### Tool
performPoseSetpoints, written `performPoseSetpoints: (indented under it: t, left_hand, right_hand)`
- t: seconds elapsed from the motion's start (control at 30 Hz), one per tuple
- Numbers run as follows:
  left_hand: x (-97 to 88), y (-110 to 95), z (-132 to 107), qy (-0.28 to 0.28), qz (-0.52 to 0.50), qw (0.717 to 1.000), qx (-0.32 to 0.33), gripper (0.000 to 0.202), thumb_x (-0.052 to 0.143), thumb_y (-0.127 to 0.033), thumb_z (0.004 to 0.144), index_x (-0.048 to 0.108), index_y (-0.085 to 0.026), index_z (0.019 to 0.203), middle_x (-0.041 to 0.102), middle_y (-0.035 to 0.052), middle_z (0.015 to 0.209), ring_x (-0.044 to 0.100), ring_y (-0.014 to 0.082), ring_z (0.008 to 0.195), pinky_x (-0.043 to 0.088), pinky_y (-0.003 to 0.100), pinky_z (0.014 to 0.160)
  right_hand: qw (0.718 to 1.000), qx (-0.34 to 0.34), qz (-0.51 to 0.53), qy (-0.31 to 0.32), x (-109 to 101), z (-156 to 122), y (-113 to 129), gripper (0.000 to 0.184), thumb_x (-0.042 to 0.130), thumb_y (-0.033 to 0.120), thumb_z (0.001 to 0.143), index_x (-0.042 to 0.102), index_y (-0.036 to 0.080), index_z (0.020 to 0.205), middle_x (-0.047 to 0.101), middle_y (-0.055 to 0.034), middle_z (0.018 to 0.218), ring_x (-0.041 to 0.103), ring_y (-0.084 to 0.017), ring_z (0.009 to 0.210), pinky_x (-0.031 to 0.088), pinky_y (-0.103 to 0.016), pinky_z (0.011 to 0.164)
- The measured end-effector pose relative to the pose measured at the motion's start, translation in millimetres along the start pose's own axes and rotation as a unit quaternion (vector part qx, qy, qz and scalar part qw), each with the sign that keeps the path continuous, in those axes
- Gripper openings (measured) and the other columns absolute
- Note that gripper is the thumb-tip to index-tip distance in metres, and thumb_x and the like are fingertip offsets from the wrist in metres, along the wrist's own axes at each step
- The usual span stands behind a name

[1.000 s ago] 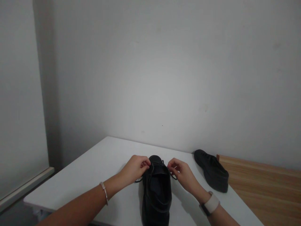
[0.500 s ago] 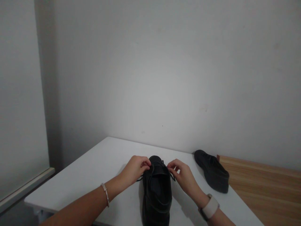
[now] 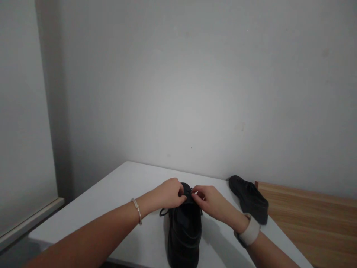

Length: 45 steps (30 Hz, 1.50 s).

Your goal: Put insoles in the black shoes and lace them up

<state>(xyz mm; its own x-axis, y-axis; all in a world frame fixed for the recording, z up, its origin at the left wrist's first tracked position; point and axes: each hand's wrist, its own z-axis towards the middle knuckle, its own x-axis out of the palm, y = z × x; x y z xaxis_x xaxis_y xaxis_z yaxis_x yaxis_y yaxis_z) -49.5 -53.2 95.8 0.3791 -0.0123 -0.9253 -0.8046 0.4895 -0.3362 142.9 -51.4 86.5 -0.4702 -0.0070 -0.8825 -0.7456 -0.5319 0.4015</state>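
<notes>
A black lace-up shoe (image 3: pixel 184 238) stands on the white table with its heel toward me and its toe pointing to the wall. Over its lacing, my left hand (image 3: pixel 170 193) comes in from the left, fingers pinched on the shoelace. My right hand (image 3: pixel 209 201) pinches at the lace from the other side, thumb and forefinger close to the left fingertips. A loop of black shoelace (image 3: pixel 164 212) sticks out left of the shoe. The knot area is partly hidden behind my fingers.
A second black shoe (image 3: pixel 249 199) rests at the table's right edge, near the wall. The white table (image 3: pixel 125 190) meets a grey wall (image 3: pixel 178 93) at the back. Beyond its right edge lies a wood-grain panel (image 3: pixel 304 223).
Both hands have moved inward and closer together over the lacing. The loose lace on the right side now shows less. The second shoe lies as before.
</notes>
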Motion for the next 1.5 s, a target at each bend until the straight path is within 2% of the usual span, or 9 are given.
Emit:
performPoseSetpoints:
  t: [0.13,0.27,0.43,0.63,0.7,0.83,1.0,1.2,1.5]
  left_hand:
    - [-2.4,-11,14,0.037,0.052,0.998,-0.012,0.014,0.062,-0.007,0.065,0.074,-0.012,0.067,0.071,0.0135,0.065,0.063,0.0244,0.058,0.043,0.030,0.055]
    - [4.8,-14,23,0.042,0.089,0.995,-0.012,0.015,0.064,-0.001,0.062,0.072,-0.010,0.070,0.071,0.0206,0.076,0.069,0.0354,0.073,0.050,0.039,0.064]
    - [8.1,-15,20,-0.004,0.087,0.996,0.004,0.015,0.062,0.001,0.063,0.067,-0.010,0.071,0.067,0.0224,0.094,0.068,0.0385,0.087,0.053,0.047,0.077]
    - [-50.0,-25,22,-0.122,-0.035,0.990,0.060,0.011,0.046,-0.014,0.089,0.055,-0.018,0.088,0.066,0.0079,0.090,0.065,0.0223,0.088,0.051,0.037,0.081]
    - [-78.7,-29,24,-0.175,-0.122,0.973,0.092,0.012,0.036,-0.018,0.094,0.047,-0.020,0.094,0.066,0.0033,0.088,0.065,0.0156,0.085,0.052,0.032,0.081]
    - [-113.4,-34,25,-0.251,-0.376,0.878,0.156,0.005,0.051,-0.020,0.088,0.047,-0.018,0.084,0.064,0.0002,0.075,0.065,0.0138,0.074,0.052,0.029,0.074]
    - [-107.6,-43,21,-0.285,-0.333,0.890,0.124,0.009,0.064,-0.022,0.081,0.058,-0.016,0.079,0.060,-0.0010,0.072,0.058,0.0108,0.066,0.048,0.023,0.063]
    - [-100.1,-63,18,-0.185,-0.508,0.834,0.110,0.006,0.063,-0.019,0.082,0.059,-0.015,0.082,0.064,0.0004,0.066,0.064,0.0128,0.065,0.054,0.027,0.066]
    - [-94.0,-48,9,-0.079,-0.614,0.779,0.103,0.015,0.069,-0.023,0.078,0.065,-0.011,0.086,0.071,0.0048,0.075,0.068,0.0145,0.072,0.054,0.031,0.076]
  right_hand:
    - [0.980,0.007,-0.191,0.059,-1,12,15,0.031,0.047,0.004,0.076,0.075,0.015,0.085,0.076,-0.0155,0.087,0.070,-0.025,0.078,0.043,-0.030,0.065]
    - [0.972,0.012,-0.226,0.071,2,19,20,0.028,0.048,0.003,0.077,0.074,0.011,0.084,0.073,-0.0221,0.088,0.071,-0.031,0.081,0.044,-0.033,0.065]
    - [0.970,0.012,-0.237,0.048,2,16,19,0.026,0.046,0.010,0.085,0.071,0.014,0.092,0.071,-0.0186,0.096,0.069,-0.028,0.088,0.045,-0.032,0.068]
    - [0.991,-0.028,0.063,-0.119,-28,21,13,0.007,0.046,0.019,0.091,0.053,0.019,0.090,0.068,-0.0059,0.086,0.061,-0.016,0.078,0.045,-0.030,0.071]
    - [0.960,-0.063,0.183,-0.203,-50,23,18,0.007,0.046,0.024,0.092,0.049,0.020,0.087,0.067,-0.0036,0.081,0.060,-0.015,0.074,0.045,-0.030,0.068]
    - [0.873,-0.128,0.295,-0.365,-92,24,37,0.010,0.056,0.028,0.089,0.050,0.020,0.088,0.068,-0.0015,0.078,0.056,-0.012,0.068,0.042,-0.027,0.061]
    - [0.857,-0.160,0.359,-0.335,-97,22,57,0.013,0.063,0.030,0.085,0.054,0.020,0.085,0.066,-0.0011,0.083,0.053,-0.010,0.064,0.044,-0.026,0.058]
    - [0.889,-0.179,0.310,-0.286,-87,22,73,0.011,0.062,0.031,0.087,0.060,0.019,0.088,0.063,-0.0010,0.088,0.060,-0.013,0.081,0.049,-0.028,0.073]
    - [0.869,-0.159,0.344,-0.319,-78,26,68,0.009,0.071,0.026,0.078,0.069,0.018,0.082,0.067,-0.0023,0.082,0.063,-0.014,0.073,0.053,-0.028,0.067]
